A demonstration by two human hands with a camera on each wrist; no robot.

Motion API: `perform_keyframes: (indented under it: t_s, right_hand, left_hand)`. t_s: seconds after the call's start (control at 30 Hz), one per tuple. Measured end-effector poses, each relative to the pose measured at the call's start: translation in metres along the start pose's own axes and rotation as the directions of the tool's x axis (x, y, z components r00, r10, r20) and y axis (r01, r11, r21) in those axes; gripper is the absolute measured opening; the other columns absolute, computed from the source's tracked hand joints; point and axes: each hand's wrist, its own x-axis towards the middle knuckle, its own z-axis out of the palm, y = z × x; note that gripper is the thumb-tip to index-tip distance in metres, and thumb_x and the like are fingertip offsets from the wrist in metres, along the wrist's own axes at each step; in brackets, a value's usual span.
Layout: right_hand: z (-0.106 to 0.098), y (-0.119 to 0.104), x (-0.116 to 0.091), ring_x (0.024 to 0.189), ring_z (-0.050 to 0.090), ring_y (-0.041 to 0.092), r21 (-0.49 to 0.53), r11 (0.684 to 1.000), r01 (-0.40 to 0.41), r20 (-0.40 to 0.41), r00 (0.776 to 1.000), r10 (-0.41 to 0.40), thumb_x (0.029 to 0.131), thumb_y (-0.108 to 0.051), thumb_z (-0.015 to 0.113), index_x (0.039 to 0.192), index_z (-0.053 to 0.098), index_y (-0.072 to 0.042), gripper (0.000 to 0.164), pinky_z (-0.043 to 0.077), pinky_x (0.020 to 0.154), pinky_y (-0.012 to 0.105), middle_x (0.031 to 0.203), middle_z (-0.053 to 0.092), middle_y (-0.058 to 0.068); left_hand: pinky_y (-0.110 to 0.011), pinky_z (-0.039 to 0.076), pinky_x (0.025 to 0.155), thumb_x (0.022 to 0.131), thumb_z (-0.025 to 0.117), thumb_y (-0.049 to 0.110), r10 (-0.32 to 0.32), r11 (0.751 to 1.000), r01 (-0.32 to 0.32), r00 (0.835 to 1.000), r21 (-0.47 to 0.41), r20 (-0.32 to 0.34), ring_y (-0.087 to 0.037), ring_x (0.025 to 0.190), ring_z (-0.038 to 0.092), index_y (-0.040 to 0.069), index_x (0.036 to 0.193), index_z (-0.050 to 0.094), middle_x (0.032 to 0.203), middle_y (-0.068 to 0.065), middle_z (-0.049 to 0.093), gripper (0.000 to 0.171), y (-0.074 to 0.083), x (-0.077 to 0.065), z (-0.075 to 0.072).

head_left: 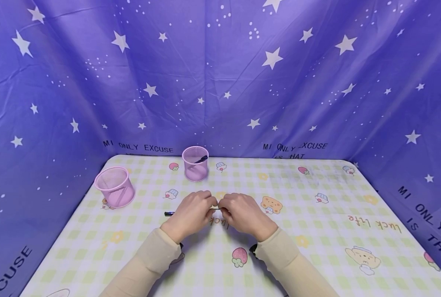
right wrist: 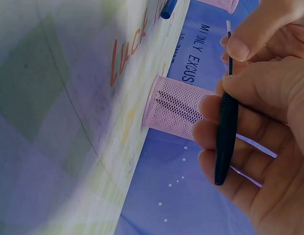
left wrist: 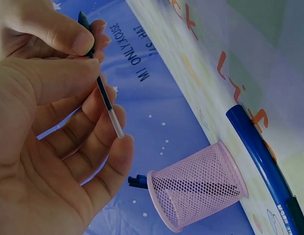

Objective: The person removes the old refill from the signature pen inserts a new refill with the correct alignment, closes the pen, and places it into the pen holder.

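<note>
Crosswise, a refill [left wrist: 107, 98] (pinched) bridges left hand [head_left: 191, 212] and right hand [head_left: 247, 212].

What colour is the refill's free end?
Pale whitish, while the refill is dark further up; best seen in the left wrist view.

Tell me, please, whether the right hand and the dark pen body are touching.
Touching. The right wrist view shows the right hand gripping the dark pen body, with its fingers directly against it.
</note>
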Motion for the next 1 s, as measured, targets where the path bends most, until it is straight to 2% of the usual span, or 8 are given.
perform_keyframes:
  t_s: [0.3, 0.6, 1.0]
  right_hand:
    - [-0.0001, -0.0002, 0.0, 0.061, 0.047, 0.009, 0.0, 1.0, -0.01, 0.003, 1.0, 0.01, 0.078, -0.006, 0.065, 0.075, 0.062, -0.018, 0.013, 0.042, 0.058, 0.028, 0.07, 0.051, -0.01]
    - [-0.0002, -0.0004, 0.0004, 0.063, 0.048, 0.008, 0.008, 1.0, -0.024, 0.017, 1.0, 0.024, 0.078, -0.004, 0.063, 0.076, 0.063, -0.018, 0.014, 0.043, 0.06, 0.028, 0.071, 0.052, -0.01]
    - [-0.0017, -0.0005, 0.0, 0.064, 0.05, 0.009, 0.018, 1.0, -0.015, 0.01, 1.0, 0.015, 0.078, -0.003, 0.062, 0.078, 0.066, -0.016, 0.013, 0.044, 0.06, 0.028, 0.072, 0.054, -0.01]
  left_hand:
    - [-0.03, 0.046, 0.066, 0.077, 0.071, 0.006, 0.01, 1.0, -0.01, 1.0, 0.004, -0.015, -0.014, 0.071, 0.057, 0.016, 0.081, 0.068, 0.077, 0.006, 0.057, 0.011, -0.0002, -0.0004, 0.0016]
    - [-0.028, 0.043, 0.062, 0.074, 0.07, 0.001, 0.02, 1.0, -0.02, 1.0, 0.004, -0.019, -0.012, 0.066, 0.051, 0.017, 0.073, 0.061, 0.072, 0.007, 0.051, 0.019, -0.0005, -0.0004, 0.0027]
    - [-0.028, 0.043, 0.061, 0.077, 0.069, 0.001, 0.015, 1.0, -0.015, 1.0, 0.011, -0.02, -0.012, 0.066, 0.052, 0.016, 0.073, 0.061, 0.072, 0.007, 0.052, 0.017, -0.001, -0.0004, 0.0013]
